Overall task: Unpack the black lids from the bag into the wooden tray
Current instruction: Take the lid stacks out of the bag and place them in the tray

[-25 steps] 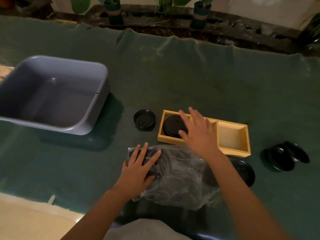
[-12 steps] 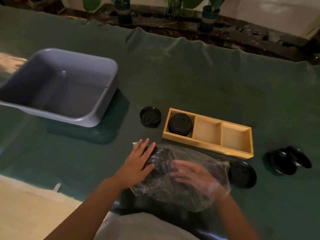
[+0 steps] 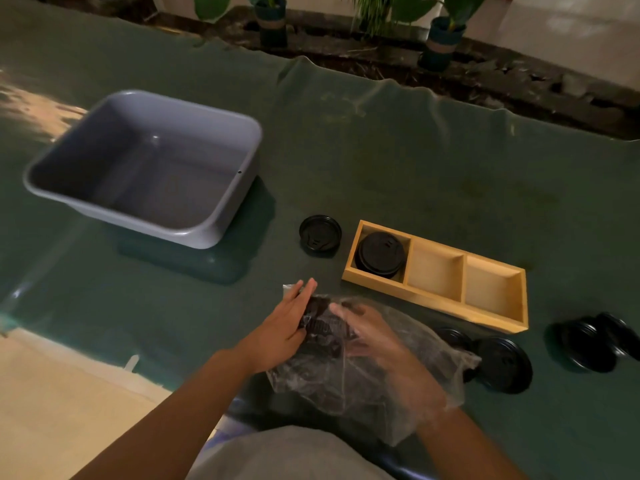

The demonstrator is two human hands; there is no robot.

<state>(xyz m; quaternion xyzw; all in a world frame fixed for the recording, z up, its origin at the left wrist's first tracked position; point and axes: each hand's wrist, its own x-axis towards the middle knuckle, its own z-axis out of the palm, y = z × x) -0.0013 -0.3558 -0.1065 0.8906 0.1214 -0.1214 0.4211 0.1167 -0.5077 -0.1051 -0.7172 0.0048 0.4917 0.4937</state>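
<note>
tray (image 3: 436, 306) runs left-right, lids (image 3: 380, 252) flat in its left compartment.

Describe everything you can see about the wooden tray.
The wooden tray is a long, light-coloured box with three square compartments divided by thin walls. It lies flat on the green cloth, angled slightly, beyond the bag. Its left compartment holds black lids, apparently stacked; the middle and right ones are empty. Neither hand touches it.
</note>
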